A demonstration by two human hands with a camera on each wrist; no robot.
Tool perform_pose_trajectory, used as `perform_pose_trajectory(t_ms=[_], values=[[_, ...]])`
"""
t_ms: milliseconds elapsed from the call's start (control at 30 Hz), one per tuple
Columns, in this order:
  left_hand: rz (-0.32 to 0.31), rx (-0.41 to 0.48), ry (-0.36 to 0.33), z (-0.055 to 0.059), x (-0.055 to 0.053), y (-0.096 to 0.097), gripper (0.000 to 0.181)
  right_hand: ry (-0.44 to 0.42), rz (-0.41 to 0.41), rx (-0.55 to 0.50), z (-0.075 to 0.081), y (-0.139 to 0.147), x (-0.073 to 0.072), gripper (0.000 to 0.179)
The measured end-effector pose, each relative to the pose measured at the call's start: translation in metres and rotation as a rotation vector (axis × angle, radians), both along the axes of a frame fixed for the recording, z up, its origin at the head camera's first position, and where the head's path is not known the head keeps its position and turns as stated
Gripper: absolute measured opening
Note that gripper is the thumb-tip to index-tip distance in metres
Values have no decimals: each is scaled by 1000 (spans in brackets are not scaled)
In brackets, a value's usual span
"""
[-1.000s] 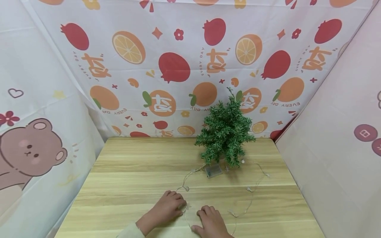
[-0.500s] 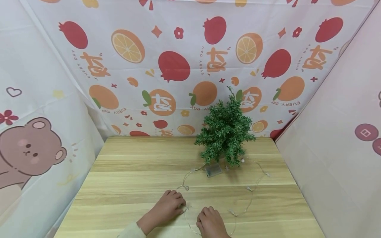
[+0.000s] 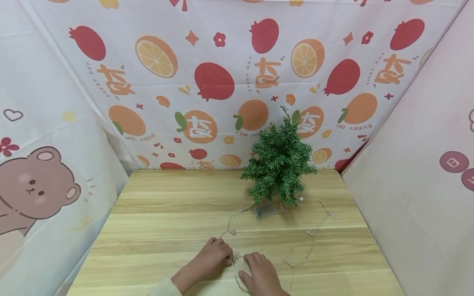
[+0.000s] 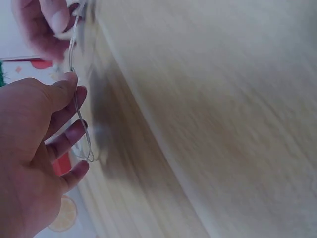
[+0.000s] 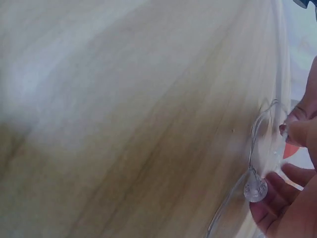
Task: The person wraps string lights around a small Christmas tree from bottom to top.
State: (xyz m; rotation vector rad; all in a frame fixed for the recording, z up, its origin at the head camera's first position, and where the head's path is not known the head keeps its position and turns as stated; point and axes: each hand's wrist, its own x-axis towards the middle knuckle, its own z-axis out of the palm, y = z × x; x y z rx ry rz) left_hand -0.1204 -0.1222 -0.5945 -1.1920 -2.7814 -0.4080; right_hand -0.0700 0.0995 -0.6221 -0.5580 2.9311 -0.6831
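My left hand (image 3: 212,259) pinches the clear wire of a string of fairy lights (image 4: 81,116) between thumb and forefinger, its other fingers loosely spread along the wire. Close to its right, my right hand (image 3: 261,273) is low over the table, thumb held apart from the fingers. In the right wrist view a clear round bulb (image 5: 255,190) of the string lies by the right fingertips, and no grip on it shows. A small star-like light (image 3: 237,257) sits between both hands. The string runs in a loop back to a clear battery box (image 3: 264,210).
A small green artificial pine tree (image 3: 280,162) stands at the back right of the wooden table (image 3: 155,213), just behind the battery box. More bulbs of the string (image 3: 309,233) lie on the right side. Printed cloth (image 3: 214,82) hangs behind and at both sides.
My right hand drew its thumb in, then spread it again and moved slightly up towards the left hand. The left hand keeps hold of the wire nearly in place. The head view has shifted slightly.
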Motion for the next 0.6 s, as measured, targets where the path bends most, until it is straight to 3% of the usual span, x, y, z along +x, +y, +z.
perform_pose_trajectory(t_ms=[167, 367, 467, 600], values=[[-8, 30, -61, 11, 3, 9, 16, 20, -17, -90, 2, -1, -2, 48], [-14, 43, -109, 18, 5, 13, 15, -48, -35, -206, 3, 0, -5, 43], [-19, 57, -102, 18, 5, 14, 13, -74, -44, -259, 2, -1, -5, 41], [-36, 100, -76, 16, 6, 15, 9, -2, -27, -274, 2, -3, -5, 27]])
